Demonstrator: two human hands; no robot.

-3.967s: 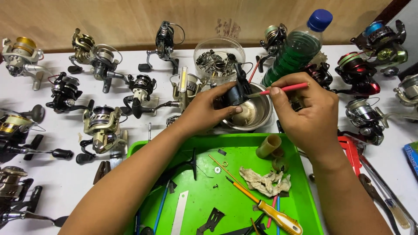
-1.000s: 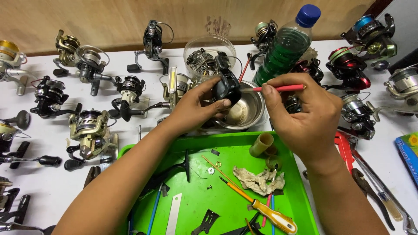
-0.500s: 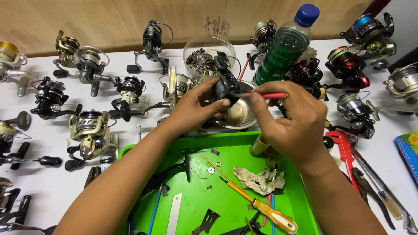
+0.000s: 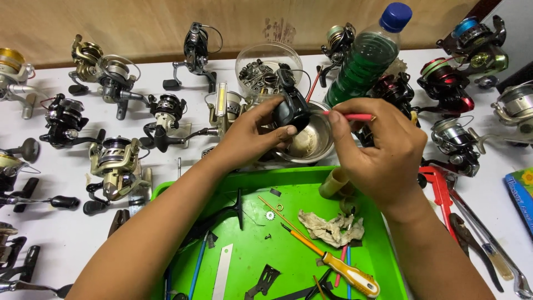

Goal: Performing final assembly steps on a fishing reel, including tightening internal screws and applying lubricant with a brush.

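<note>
This is looking like a fishing reel repair bench in a small workshop. Many fishing reels (image 4: 119,161) are lying across a white table (image 4: 55,233) against a wooden wall (image 4: 139,22). A green tray (image 4: 300,183) is holding a screwdriver (image 4: 333,261), a small gear (image 4: 270,215) and a dirty rag (image 4: 332,228). A clear bowl of spare parts (image 4: 261,69), a metal bowl (image 4: 311,141) and pliers (image 4: 472,233) are sitting nearby.

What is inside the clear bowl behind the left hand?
The clear bowl holds a heap of small metal parts, rings and gears. The black reel part in the left hand covers its front right, so that portion is hidden.
</note>
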